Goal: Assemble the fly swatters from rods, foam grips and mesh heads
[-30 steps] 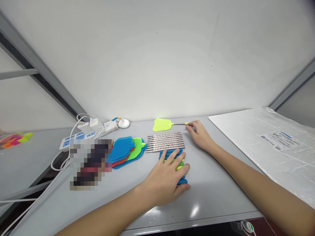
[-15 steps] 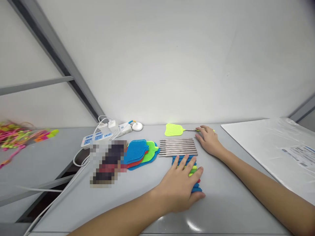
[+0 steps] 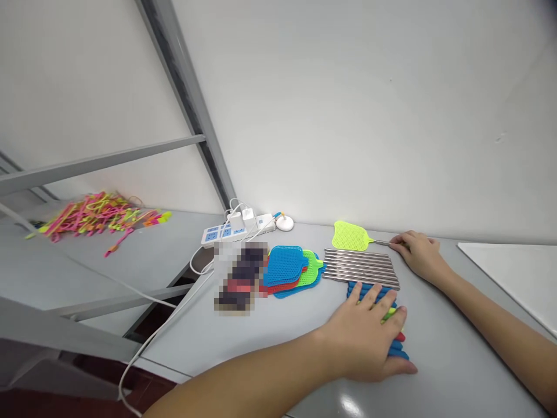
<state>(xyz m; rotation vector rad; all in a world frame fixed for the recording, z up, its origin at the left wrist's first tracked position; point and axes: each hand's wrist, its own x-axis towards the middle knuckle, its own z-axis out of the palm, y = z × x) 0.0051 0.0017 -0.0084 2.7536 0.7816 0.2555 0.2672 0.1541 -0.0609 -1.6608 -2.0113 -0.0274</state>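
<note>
My left hand (image 3: pixel 363 342) lies flat with spread fingers over a row of foam-like handle grips (image 3: pixel 398 348), blue, green and red, hiding most of them. My right hand (image 3: pixel 418 252) is closed over the handle end of a yellow fly swatter (image 3: pixel 350 237), whose metal shaft runs from the mesh head into my fingers. Between the hands several metal rods (image 3: pixel 361 268) lie side by side. To their left is an overlapping pile of loose swatter heads: blue (image 3: pixel 285 262), green (image 3: pixel 310 271) and red (image 3: pixel 282 288).
A power strip (image 3: pixel 211 234) with plugs and white cables stands at the back, beside a round white device (image 3: pixel 285 222). A blurred-out patch covers something left of the heads. A heap of colourful strips (image 3: pixel 100 215) lies far left, past a grey frame post (image 3: pixel 187 87). A white sheet (image 3: pixel 513 267) lies right.
My view has swung left, so everything appears further right and the colourful heap shows more fully. Both hands stay at the same things.
</note>
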